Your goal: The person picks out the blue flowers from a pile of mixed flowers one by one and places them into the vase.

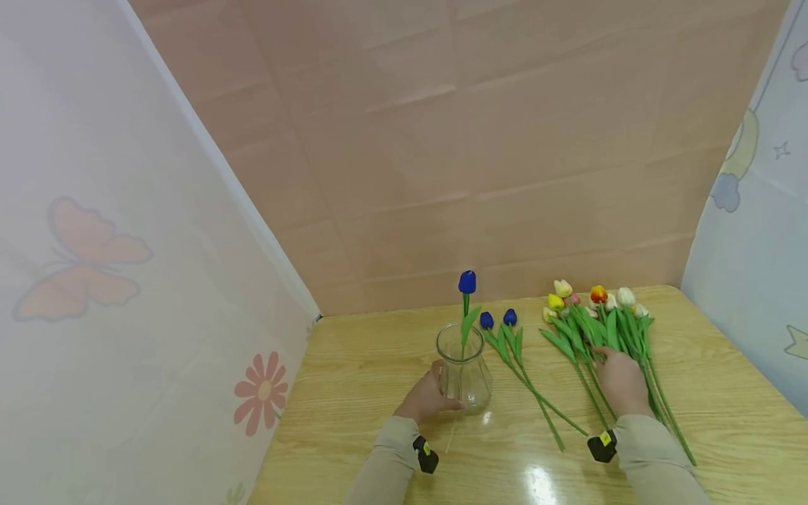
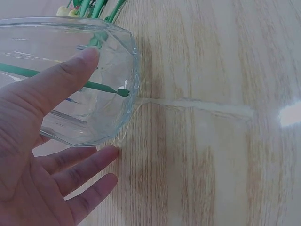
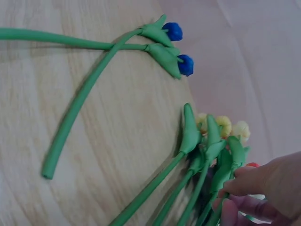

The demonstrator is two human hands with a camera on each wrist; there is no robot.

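Note:
A clear glass vase (image 1: 470, 386) stands on the table with one blue artificial tulip (image 1: 467, 283) upright in it. My left hand (image 1: 431, 396) holds the vase low on its left side; the left wrist view shows the thumb (image 2: 70, 73) across the glass and other fingers spread below. My right hand (image 1: 621, 382) is among the bunch of tulips (image 1: 577, 330) at the right, pinching a green stem (image 3: 215, 217). Which flower that stem belongs to is hidden. Two more blue tulips (image 1: 510, 317) lie with crossed stems between the vase and the bunch.
The wooden table (image 1: 353, 358) meets a pinkish-brown backdrop (image 1: 404, 175) at its far edge. Printed pale sheets hang at left (image 1: 158, 280) and right (image 1: 757, 231). A pale strip (image 2: 207, 107) runs along the tabletop beside the vase base. White tulips (image 1: 626, 297) lie at the bunch's right.

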